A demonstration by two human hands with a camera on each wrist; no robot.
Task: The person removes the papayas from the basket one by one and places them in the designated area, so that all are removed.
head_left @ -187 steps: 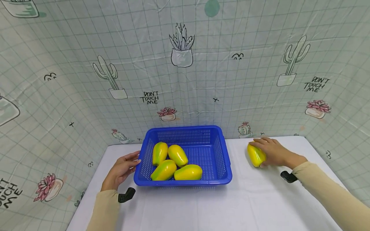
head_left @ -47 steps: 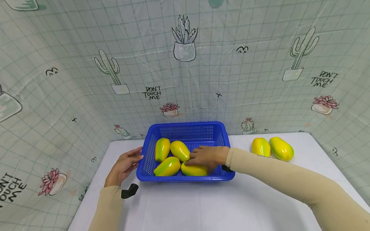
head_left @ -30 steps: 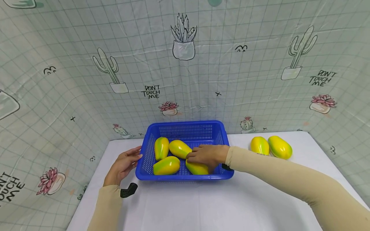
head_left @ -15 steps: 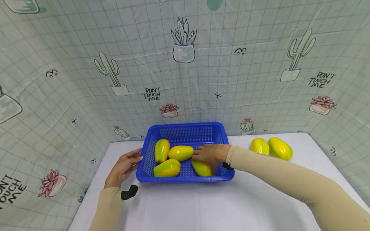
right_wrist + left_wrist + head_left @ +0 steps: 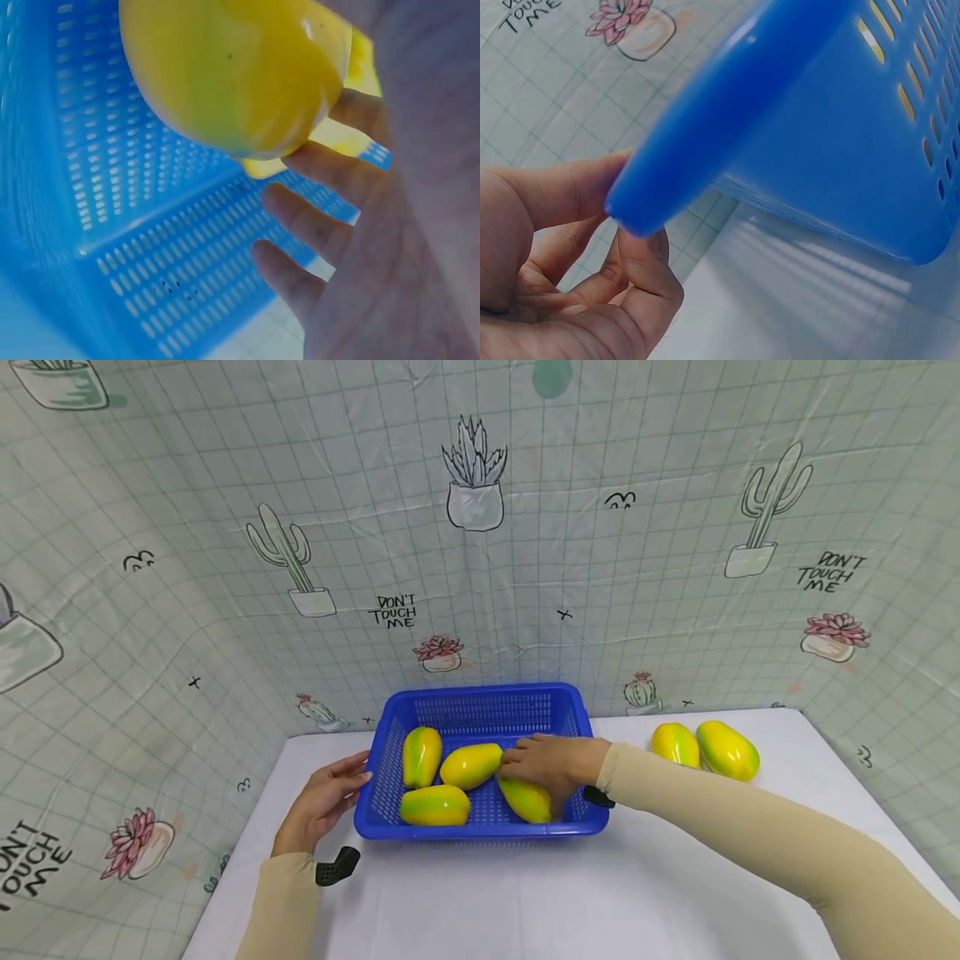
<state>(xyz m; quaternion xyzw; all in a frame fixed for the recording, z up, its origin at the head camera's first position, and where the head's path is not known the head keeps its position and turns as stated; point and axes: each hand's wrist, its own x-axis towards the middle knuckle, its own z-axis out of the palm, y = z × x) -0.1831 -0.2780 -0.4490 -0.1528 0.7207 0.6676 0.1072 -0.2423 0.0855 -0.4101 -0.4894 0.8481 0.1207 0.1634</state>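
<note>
A blue plastic basket with slotted walls stands on the table and holds several yellow-green papayas. My left hand pinches its left rim between thumb and fingers, seen closely in the left wrist view. Inside, at the front right, my right hand grips a papaya, thumb on the near side and fingers over the far side. Left of it lie a middle papaya, a front papaya and a back-left papaya. In the right wrist view, the gripped papaya touches some fingers; the lower ones are apart from it.
Two more papayas lie side by side on the table right of the basket, a left one and a right one. The right sleeve passes in front of them. A patterned cloth wall rises behind the white table.
A second papaya has come to lie on the right, and my right hand has moved into the basket. There the gripped, middle and front papayas have turned. My left hand stays at the rim.
</note>
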